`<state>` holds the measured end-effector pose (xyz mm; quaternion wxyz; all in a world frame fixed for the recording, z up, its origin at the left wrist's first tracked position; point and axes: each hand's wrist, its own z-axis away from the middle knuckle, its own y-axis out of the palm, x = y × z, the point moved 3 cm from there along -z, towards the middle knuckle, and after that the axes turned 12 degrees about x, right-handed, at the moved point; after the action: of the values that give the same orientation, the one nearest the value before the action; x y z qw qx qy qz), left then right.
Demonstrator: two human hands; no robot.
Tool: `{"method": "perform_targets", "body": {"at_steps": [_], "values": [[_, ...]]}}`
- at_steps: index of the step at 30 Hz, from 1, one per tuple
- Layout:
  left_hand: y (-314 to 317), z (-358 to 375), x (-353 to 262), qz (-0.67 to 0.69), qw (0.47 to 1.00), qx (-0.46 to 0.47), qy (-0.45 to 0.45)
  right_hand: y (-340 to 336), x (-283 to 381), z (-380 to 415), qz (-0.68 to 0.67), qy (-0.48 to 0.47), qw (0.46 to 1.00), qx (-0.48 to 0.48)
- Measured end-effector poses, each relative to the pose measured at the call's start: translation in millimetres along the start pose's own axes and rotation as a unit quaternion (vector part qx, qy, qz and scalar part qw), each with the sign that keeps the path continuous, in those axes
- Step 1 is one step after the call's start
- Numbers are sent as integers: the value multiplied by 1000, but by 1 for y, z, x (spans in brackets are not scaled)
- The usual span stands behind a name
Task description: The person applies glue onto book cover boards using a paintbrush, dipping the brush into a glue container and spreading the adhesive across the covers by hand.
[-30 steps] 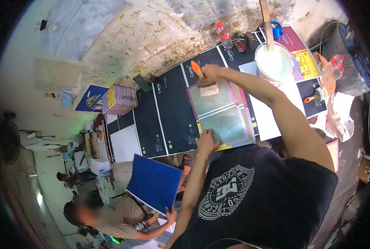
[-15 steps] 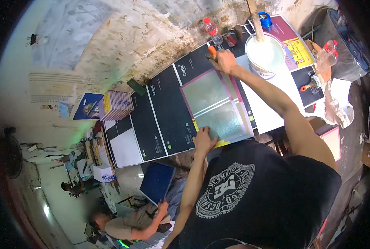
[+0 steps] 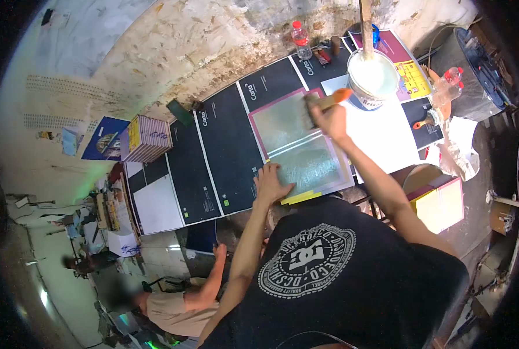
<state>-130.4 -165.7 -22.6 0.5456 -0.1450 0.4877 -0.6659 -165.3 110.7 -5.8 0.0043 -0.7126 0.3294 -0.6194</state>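
Observation:
My right hand (image 3: 331, 121) is closed around a flat brush (image 3: 331, 100) with an orange-tipped handle. Its dark bristle end meets the right part of a grey-green sheet (image 3: 277, 122) with purple borders. The sheet's near half has a wet, streaky shine, and two pale stripes cross its middle. My left hand (image 3: 269, 185) lies with fingers spread on the sheet's near left edge, beside a yellow strip (image 3: 301, 198). To the right of the brush stands a white bucket (image 3: 366, 96) of milky liquid with a wooden stick (image 3: 366, 29) in it.
Black printed boards (image 3: 230, 139) cover the table. A stack of books (image 3: 147, 138) is at the left, near a white sheet (image 3: 157, 206). Along the wall stands a bottle (image 3: 300, 42). Another brush (image 3: 425, 123) lies right. A co-worker (image 3: 178, 305) is at lower left.
My right hand has come from the sheet's far edge back toward me, bringing the brush over its right part. My left hand has shifted slightly left, and the head view has moved a little.

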Motion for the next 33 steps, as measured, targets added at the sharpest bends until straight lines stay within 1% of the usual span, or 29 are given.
{"method": "perform_targets", "body": {"at_steps": [2,4,6,7,9,10,11,12,14,15,16,18,21,23,24,27,28,30,32,33], "values": [[-2,-1,0,-48,998,45,-4,52,34,15,30,66,995,64],[-1,-7,3,-52,998,34,10,99,40,32,89,45,986,132],[5,-7,8,-64,997,45,16,101,22,44,106,61,983,135],[5,-7,10,-57,997,46,19,96,14,46,115,66,982,136],[4,-7,12,-38,998,43,20,50,-18,49,136,157,973,103],[3,-6,11,-33,998,44,19,25,-21,51,109,86,990,41],[0,-4,10,-30,998,46,18,-6,-16,51,134,137,980,56],[0,-3,11,-28,998,47,16,-26,-22,53,126,166,978,27],[1,-5,13,-31,999,37,25,-42,-30,61,178,170,967,-57],[-1,-3,11,-32,998,35,28,-39,5,64,98,184,976,-58],[-1,-1,10,-32,998,33,31,-29,19,70,76,91,988,-102],[1,-2,10,-34,998,38,32,6,8,77,118,73,987,-78],[1,-5,10,-53,997,55,28,-2,-16,94,128,166,978,-10],[2,-7,10,-50,997,31,43,-31,-23,104,169,249,953,-23],[4,-4,12,-46,998,21,45,-43,-4,110,181,289,940,-22],[2,-2,10,-38,998,29,41,-30,25,133,139,189,969,-79],[4,-2,9,-45,998,31,42,-21,33,140,142,166,974,-67],[4,-3,11,-62,997,29,37,-19,38,160,114,210,971,-17],[-2,-2,10,-61,997,37,34,-47,27,191,168,261,947,-87],[-3,-3,9,-55,997,40,32,-67,26,201,170,297,935,-90]]}}
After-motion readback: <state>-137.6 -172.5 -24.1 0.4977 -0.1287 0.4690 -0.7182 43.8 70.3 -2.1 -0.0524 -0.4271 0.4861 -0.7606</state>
